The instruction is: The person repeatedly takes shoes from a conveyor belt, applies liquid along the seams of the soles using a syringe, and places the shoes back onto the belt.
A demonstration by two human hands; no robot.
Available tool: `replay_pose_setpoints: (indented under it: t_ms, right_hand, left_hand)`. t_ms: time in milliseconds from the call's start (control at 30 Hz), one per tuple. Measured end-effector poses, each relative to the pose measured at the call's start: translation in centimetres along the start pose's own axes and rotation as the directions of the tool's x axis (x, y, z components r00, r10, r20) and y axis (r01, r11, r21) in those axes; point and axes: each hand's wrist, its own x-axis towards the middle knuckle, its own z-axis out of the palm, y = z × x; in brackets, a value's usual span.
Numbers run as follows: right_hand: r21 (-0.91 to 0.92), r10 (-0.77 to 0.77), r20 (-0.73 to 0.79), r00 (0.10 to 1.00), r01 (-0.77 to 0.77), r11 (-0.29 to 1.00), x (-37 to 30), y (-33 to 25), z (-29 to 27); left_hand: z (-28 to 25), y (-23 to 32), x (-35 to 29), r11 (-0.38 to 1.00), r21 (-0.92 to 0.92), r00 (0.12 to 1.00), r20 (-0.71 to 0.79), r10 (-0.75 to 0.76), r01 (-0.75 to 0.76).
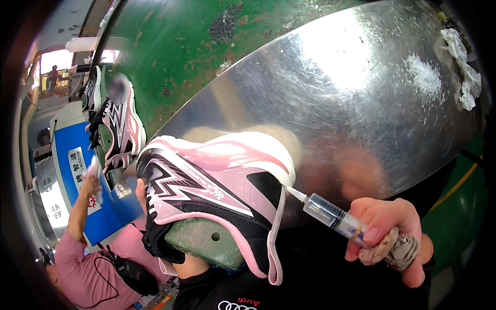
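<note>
A pink, black and white sneaker (pixel 227 191) lies tilted on its side in front of me, sole edge up, with a green shoe last (pixel 204 240) inside it. My left hand (pixel 140 193) is closed round its far side; only a fingertip and the wrist show, the rest being hidden by the shoe. My right hand (pixel 387 225) is closed round a clear syringe (pixel 330 214) with a white nozzle. That nozzle's tip touches the heel, where the upper meets the white sole. A crumpled greyish-brown wad (pixel 395 250) is also tucked in my right hand.
Beyond the shoe lies a shiny metal plate (pixel 258 88) with white residue (pixel 424 77) and crumpled white tissue (pixel 462 67). More sneakers (pixel 119 121) stand at left on a worn green surface (pixel 170 46). A co-worker in a pink top (pixel 88 276) reaches beside a blue-fronted machine (pixel 77 139).
</note>
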Motion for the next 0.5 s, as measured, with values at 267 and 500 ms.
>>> replay_pose_setpoints:
  t_ms: [267,500]
  right_hand:
    - [-0.007,-0.036,0.017,0.999,0.036,0.999,-1.0,1.0,-0.3]
    - [-0.131,-0.057,0.074,0.996,0.066,0.989,-0.8,1.1,-0.2]
  left_hand:
    - [-0.5,-0.3,-0.3,1.000,0.013,1.000,0.003,-0.015,0.015]
    - [-0.2,0.2,-1.1,0.999,0.035,1.000,-0.004,-0.007,0.008]
